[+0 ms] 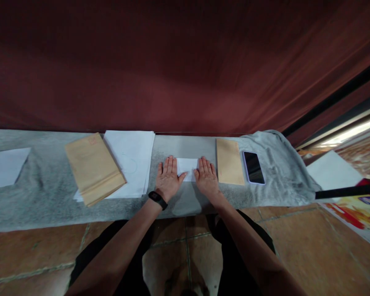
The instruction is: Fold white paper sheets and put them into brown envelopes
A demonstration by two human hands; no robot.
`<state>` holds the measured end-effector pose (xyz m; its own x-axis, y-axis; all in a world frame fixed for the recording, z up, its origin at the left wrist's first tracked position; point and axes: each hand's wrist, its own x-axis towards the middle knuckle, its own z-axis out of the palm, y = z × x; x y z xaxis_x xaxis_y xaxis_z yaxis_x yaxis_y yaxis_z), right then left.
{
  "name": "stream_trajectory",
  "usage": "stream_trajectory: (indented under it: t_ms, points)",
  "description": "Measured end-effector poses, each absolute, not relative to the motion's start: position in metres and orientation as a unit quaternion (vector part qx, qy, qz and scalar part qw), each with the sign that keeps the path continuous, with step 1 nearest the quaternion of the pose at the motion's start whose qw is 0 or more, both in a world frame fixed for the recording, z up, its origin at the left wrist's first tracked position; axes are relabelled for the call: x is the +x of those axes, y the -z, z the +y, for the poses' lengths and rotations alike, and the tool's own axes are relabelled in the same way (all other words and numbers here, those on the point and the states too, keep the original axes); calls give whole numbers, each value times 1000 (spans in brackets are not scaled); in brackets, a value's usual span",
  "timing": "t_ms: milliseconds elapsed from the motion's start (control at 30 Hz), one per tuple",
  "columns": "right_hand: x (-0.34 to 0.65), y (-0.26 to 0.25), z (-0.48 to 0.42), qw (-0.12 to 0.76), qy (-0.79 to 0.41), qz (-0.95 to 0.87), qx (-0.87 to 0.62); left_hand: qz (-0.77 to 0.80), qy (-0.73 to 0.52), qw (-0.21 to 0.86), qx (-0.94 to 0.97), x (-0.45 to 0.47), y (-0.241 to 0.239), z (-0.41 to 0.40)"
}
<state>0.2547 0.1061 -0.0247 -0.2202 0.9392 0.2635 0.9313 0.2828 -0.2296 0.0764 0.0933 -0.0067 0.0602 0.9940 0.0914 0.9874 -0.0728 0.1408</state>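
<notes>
A small folded white paper (187, 167) lies on a grey cloth (49, 197) spread over the floor. My left hand (168, 177) lies flat with fingers stretched out, covering the paper's left end. My right hand (207, 176) rests flat on its right end, fingers also extended. A black band sits on my left wrist (157, 200). Neither hand grips anything.
A stack of brown envelopes (92, 167) overlaps a pile of white sheets (131, 160) at left. One brown envelope (230, 161) and a dark phone (253, 167) lie at right. Another white sheet (4, 166) is far left. A dark red curtain (172, 74) hangs behind.
</notes>
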Motion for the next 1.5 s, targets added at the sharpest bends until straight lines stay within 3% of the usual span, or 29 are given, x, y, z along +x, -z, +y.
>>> stream_trajectory:
  t_ms: [833,1033,1300,1500]
  points:
    - [262,23,106,167,-12,-781,-602,659,-144,-25,738,39,6,70]
    - [262,15,109,184,-44,-772,-608,532,-131,35,836,57,-6,55]
    - [237,-10,103,164,-192,-908,-334,497,-116,38,859,72,11,33]
    - [217,-9,99,154,-178,-918,-320,517,-101,31,850,78,8,24]
